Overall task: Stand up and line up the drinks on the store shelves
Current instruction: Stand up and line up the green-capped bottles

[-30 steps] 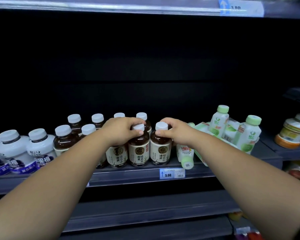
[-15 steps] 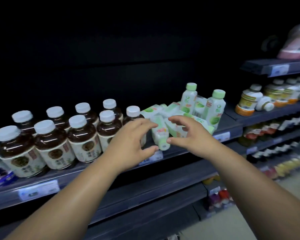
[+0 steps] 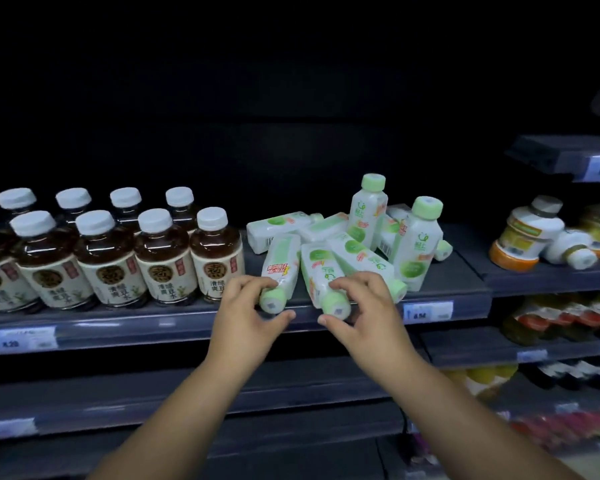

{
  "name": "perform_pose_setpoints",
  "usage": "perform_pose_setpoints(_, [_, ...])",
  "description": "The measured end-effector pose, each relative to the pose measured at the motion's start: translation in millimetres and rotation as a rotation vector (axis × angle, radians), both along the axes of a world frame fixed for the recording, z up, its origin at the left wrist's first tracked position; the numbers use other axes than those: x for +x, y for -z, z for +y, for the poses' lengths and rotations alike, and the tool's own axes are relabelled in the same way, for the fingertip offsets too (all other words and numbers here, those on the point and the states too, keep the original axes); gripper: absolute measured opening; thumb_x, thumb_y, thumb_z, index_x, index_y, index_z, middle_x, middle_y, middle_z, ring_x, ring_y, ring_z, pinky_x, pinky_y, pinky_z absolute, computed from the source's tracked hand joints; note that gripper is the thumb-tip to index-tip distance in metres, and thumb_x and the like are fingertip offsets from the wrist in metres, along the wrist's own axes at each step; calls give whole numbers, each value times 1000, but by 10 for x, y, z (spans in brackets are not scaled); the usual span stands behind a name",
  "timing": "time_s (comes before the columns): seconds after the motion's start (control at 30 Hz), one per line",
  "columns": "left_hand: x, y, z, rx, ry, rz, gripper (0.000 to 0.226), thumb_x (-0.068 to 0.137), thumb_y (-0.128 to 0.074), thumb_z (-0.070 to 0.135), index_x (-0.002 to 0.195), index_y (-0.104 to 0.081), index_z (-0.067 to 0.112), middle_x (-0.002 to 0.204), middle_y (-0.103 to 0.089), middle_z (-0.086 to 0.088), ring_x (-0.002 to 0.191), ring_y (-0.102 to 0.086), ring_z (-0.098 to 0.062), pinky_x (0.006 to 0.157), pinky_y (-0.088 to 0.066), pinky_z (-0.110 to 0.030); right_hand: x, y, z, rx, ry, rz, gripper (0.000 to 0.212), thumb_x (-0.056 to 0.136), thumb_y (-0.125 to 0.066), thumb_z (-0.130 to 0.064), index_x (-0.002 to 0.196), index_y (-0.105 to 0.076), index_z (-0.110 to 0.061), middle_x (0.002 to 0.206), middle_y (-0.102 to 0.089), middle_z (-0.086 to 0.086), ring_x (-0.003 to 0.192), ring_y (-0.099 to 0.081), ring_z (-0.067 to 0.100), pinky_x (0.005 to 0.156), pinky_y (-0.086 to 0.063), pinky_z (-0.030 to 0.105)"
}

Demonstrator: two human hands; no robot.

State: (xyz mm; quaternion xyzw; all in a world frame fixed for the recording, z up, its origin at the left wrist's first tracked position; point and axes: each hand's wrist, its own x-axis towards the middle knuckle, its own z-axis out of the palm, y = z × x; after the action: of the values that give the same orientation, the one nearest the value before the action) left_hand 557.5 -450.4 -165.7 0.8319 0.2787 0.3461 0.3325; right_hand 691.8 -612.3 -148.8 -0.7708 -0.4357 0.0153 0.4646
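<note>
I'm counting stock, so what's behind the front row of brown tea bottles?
A second row of the same bottles, four white caps showing. The front row covers their labels, and farther back is too dark to see.

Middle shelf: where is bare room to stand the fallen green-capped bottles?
Bare shelf lies right of the standing green-capped bottle, up to the shelf's end. A narrow strip runs between the brown bottles and the fallen bottles. Those fallen bottles are crowded, lying across each other.

pretty dim overall, black behind the shelf, bottles lit from the front, right edge blurry.
</note>
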Motion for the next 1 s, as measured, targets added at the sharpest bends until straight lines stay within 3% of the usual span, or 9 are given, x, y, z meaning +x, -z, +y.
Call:
perform_pose_setpoints(0.1, [45, 6, -101, -44, -94, -5, 44, 69, -88, 28, 105, -62, 33, 107, -45, 22, 96, -56, -1, 78, -41, -4, 59, 35, 10, -16, -4, 41, 45, 75, -85, -34, 115, -64, -33, 114, -40, -25, 101, -55, 0, 87, -52, 27])
perform_pose_setpoints(0.2, [79, -26, -90, -100, -116, 4, 39, 71, -87, 28, 100, -61, 36, 104, -48, 17, 91, -60, -7, 77, -56, -26, 64, 61, 24, -25, -35, 132, 43, 76, -85, -37, 112, -61, -37, 112, -43, -22, 83, -62, 2, 82, -54, 30])
perform_pose_setpoints(0.27, [97, -40, -58, -102, -100, 27, 38, 71, -86, 30, 99, -61, 35, 104, -49, 16, 88, -61, -7, 74, -58, -34, 44, 83, 49, 12, -44, 170, 41, 75, -84, -36, 109, -61, -40, 111, -44, -23, 83, -64, 5, 82, -56, 35])
perform_pose_setpoints(0.47, [54, -173, -36, -84, -44, -23, 32, 72, -83, 22, 93, -61, 32, 99, -51, 12, 84, -61, -9, 74, -56, -33, -39, 21, 96, 126, 5, 217, 36, 76, -83, -28, 104, -63, -36, 109, -46, -23, 96, -65, 13, 81, -58, 38])
perform_pose_setpoints(0.57, [11, -409, -5, -55, 7, -74, 30, 72, -81, 23, 94, -63, 34, 99, -53, 16, 87, -60, -4, 75, -51, -24, -21, -180, 122, 142, 78, 157, 35, 77, -81, -24, 105, -63, -33, 108, -48, -20, 94, -59, 2, 81, -53, 27])
perform_pose_setpoints(0.67, [-20, -729, 29, 8, 50, -71, 29, 75, -79, 28, 98, -63, 35, 99, -54, 17, 89, -56, 0, 74, -44, -17, -3, -479, 175, 148, 138, 92, 32, 77, -79, -27, 103, -63, -38, 106, -53, -18, 86, -56, 2, 75, -42, 19])
perform_pose_setpoints(0.8, [27, -1041, 93, 84, 53, -12, 26, 77, -76, 33, 100, -63, 32, 94, -57, 11, 82, -55, -5, 71, -43, -23, 95, -797, 289, 116, 189, 50, 33, 76, -76, -29, 108, -68, -34, 108, -58, -13, 91, -59, 11, 78, -42, 22])
perform_pose_setpoints(1.0, [256, -1393, 160, 147, -13, 52, 23, 79, -72, 41, 94, -61, 28, 83, -61, 10, 75, -58, -7, 64, -49, -30, 262, -1210, 416, 37, 103, 7, 21, 79, -74, -28, 100, -70, -29, 92, -67, -15, 81, -62, 3, 71, -48, 22])
